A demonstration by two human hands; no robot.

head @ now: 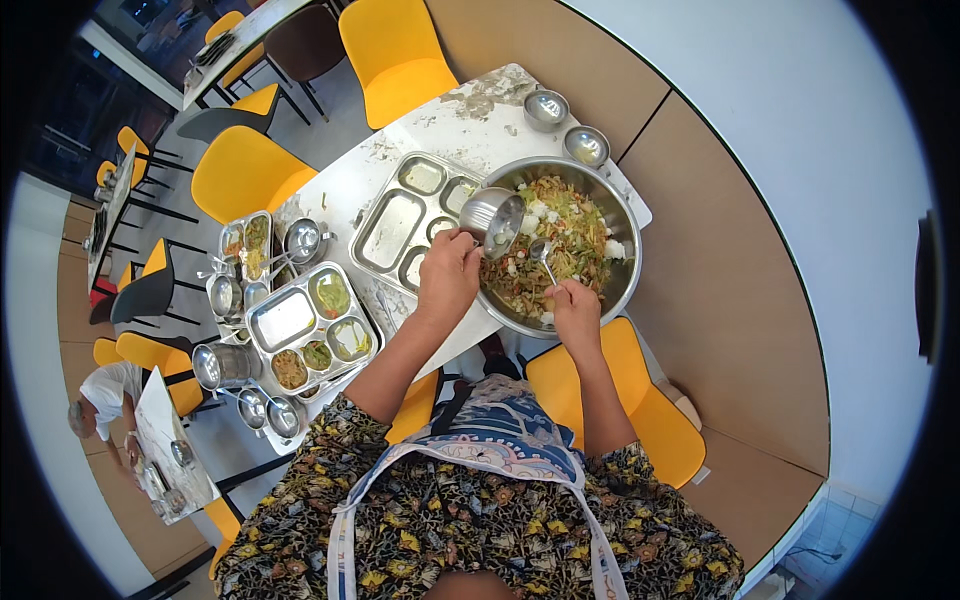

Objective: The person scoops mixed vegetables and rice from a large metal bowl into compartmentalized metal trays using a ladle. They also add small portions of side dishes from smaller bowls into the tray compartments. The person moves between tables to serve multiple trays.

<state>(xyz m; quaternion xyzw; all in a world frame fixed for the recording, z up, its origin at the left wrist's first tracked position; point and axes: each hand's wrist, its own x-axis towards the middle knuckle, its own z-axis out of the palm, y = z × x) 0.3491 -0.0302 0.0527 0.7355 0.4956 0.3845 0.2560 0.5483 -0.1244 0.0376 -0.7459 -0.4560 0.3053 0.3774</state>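
My left hand (450, 276) grips a steel cup (491, 217), tilted with its mouth towards a large steel basin (634, 259). Food scraps (566, 217), with white rice and shredded vegetables among them, fill much of the basin. In my right hand (576, 315) is a metal spoon (541, 253), its bowl above the scraps and close to the cup's mouth. Left of the basin, partly behind my left hand, lies a steel compartment tray (390, 225) with little left in it. Another compartment tray (281, 319), holding leftover vegetables, tops a stack nearer me.
Two steel bowls (546, 109) stand beyond the basin on the stained white table (480, 112). Stacked steel cups (225, 365) and spoons crowd its left end. Yellow chairs (247, 169) surround the table, and a wall (720, 285) runs along the right. A person (112, 397) leans over another table.
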